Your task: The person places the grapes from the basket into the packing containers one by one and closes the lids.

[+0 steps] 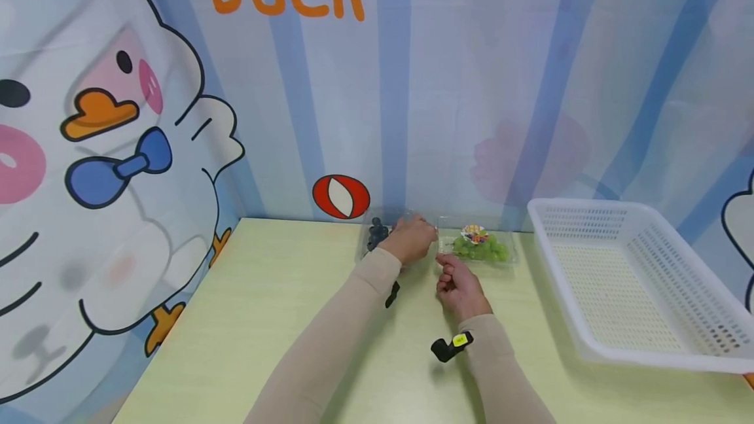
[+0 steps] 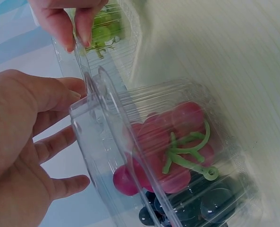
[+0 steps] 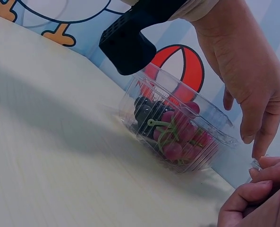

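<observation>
A clear plastic container [image 3: 173, 127] holds red grapes [image 2: 163, 151] and dark grapes [image 3: 147, 113]. My left hand [image 1: 414, 239] is just beside its upper edge, fingers mostly extended. In the left wrist view its thumb and index finger [image 2: 50, 85] come right up to the rim of a second clear container [image 1: 448, 222]. Green grapes [image 1: 483, 247] lie in that one, under a colourful label [image 1: 474, 235]. My right hand [image 1: 461, 288] pinches the clear rim between thumb and fingertip, its other fingers curled in. Both hands' fingertips are close together at this edge.
A white plastic basket [image 1: 580, 339] stands to the right on the pale table [image 1: 283, 300]. Behind the containers rises a printed fabric backdrop [image 1: 459, 84], right at the table's far edge. Dark wrist cameras [image 1: 446, 349] sit on the sleeves.
</observation>
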Demonstrator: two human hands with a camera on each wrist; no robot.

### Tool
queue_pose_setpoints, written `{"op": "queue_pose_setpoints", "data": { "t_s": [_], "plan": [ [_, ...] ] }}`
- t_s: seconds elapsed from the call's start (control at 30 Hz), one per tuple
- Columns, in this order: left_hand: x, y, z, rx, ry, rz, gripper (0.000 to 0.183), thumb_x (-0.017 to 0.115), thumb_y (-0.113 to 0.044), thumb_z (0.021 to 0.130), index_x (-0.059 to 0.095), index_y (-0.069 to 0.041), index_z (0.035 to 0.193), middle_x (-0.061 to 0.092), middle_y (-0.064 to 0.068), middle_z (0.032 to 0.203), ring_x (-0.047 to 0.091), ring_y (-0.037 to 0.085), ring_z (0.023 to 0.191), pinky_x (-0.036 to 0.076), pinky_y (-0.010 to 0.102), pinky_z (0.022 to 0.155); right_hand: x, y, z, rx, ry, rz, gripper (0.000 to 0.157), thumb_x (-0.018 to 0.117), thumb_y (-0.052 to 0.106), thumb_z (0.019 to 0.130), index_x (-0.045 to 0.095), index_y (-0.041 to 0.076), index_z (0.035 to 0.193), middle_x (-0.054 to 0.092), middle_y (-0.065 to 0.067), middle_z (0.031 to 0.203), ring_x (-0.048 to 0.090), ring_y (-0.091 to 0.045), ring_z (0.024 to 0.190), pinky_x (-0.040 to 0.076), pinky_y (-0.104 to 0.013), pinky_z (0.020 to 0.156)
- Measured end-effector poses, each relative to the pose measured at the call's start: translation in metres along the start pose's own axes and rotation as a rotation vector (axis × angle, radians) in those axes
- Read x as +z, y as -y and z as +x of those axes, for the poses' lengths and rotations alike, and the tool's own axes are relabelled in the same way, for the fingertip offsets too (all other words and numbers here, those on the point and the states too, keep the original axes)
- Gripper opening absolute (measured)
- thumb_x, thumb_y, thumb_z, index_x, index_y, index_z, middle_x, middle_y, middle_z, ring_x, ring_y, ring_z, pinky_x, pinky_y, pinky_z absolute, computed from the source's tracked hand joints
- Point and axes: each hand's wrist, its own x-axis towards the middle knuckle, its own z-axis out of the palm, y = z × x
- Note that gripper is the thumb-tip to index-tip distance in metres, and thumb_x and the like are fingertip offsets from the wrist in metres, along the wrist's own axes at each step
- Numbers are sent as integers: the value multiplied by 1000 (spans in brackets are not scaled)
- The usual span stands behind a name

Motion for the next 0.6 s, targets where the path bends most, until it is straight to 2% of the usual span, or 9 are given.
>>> {"op": "queue_pose_setpoints", "data": {
  "t_s": [0.17, 0.4, 0.6],
  "plan": [
    [1, 1, -1, 2, 0, -13, 40, 54, -2, 103, 67, -21, 136, 63, -4, 139, 44, 22, 138, 34, 61, 114, -1, -2, 1, -1, -1, -12, 14, 62, 15, 100, 65, 16, 87, 46, 13, 49, 41, 2, 45, 30, -15, 47],
    [0, 1, 0, 8, 6, -10, 40, 54, -2, 103, 67, -20, 137, 63, -4, 139, 45, 22, 138, 36, 61, 114, -2, -3, -1, 21, 4, 1, 5, 64, 18, 100, 64, 17, 95, 46, 13, 51, 42, 1, 47, 30, -16, 48],
    [-1, 2, 0, 8, 9, -36, 41, 55, 0, 103, 67, -20, 137, 63, -4, 139, 44, 22, 139, 34, 62, 114, -3, -3, -3, 36, -12, -8, 17, 67, 20, 97, 69, 18, 81, 50, 13, 52, 46, 0, 50, 34, -16, 50]
  ]
}}
